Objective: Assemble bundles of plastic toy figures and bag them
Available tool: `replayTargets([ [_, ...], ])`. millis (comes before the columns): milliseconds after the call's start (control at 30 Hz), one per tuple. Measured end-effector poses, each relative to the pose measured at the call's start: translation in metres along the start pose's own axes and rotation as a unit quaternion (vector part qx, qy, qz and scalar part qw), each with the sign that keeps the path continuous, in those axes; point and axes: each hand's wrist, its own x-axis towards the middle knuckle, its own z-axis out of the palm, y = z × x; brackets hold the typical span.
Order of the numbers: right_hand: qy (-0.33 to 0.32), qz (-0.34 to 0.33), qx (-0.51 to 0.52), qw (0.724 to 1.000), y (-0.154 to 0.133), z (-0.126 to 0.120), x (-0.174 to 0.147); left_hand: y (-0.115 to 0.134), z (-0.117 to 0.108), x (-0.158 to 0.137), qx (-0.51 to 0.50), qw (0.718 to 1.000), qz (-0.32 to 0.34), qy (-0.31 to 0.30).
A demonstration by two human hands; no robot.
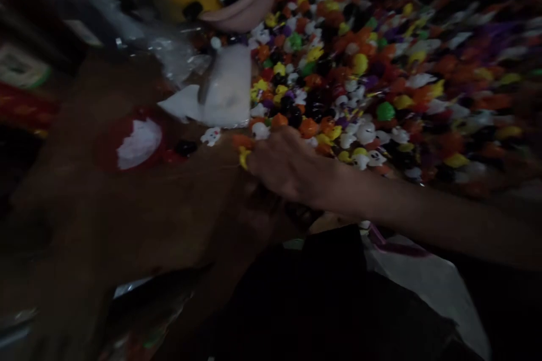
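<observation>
Toys [359,65] heaped right, likely for easy reach
We find the right hand [292,168] curled at a yellow toy [244,157], left hand [258,213] in shadow; we cannot tell either's grip.

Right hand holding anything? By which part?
Can't tell. A yellow piece shows right by the right hand, but darkness and blur hide any grip.
</observation>
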Motion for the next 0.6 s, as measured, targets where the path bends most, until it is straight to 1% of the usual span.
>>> replayTargets([
  [33, -0.033, -0.004, -0.033, 0.999, -0.004, -0.002, 0.006, -0.002, 0.001, -0.001, 0.005, 1.000, 0.017, 0.017],
  [100, -0.103, 0.019, -0.059, 0.993, -0.007, -0.001, 0.018, -0.005, 0.002, -0.003, 0.032, 0.998, 0.051, 0.037],
  [167, -0.167, 0.040, -0.066, 0.983, -0.005, 0.003, 0.023, -0.005, 0.004, -0.004, 0.053, 0.997, 0.042, 0.038],
  [200, -0.177, 0.042, -0.072, 0.981, -0.003, 0.004, 0.021, -0.003, 0.007, -0.004, 0.056, 0.997, 0.020, 0.041],
  [233, -0.168, 0.035, -0.078, 0.982, -0.001, 0.005, 0.016, -0.001, 0.009, -0.005, 0.052, 0.997, -0.008, 0.051],
  [267, -0.143, 0.017, -0.084, 0.986, 0.001, 0.004, 0.008, 0.002, 0.012, -0.005, 0.044, 0.996, -0.040, 0.067],
  [333, -0.069, -0.023, -0.096, 0.993, 0.004, 0.000, -0.008, 0.008, 0.016, -0.003, 0.032, 0.991, -0.085, 0.097],
  [367, -0.040, -0.035, -0.101, 0.993, 0.005, -0.003, -0.015, 0.011, 0.016, -0.001, 0.028, 0.990, -0.098, 0.103],
  [433, -0.015, -0.029, -0.106, 0.994, 0.006, -0.007, -0.021, 0.016, 0.013, 0.005, 0.021, 0.988, -0.101, 0.115],
  [467, -0.021, -0.017, -0.102, 0.994, 0.005, -0.007, -0.019, 0.017, 0.010, 0.008, 0.018, 0.988, -0.094, 0.119],
  [500, -0.040, -0.001, -0.094, 0.995, 0.005, -0.008, -0.016, 0.019, 0.007, 0.011, 0.018, 0.989, -0.085, 0.121],
  [600, -0.131, 0.031, -0.051, 0.990, 0.002, -0.009, 0.001, 0.021, 0.000, 0.017, 0.040, 0.989, -0.070, 0.120],
])
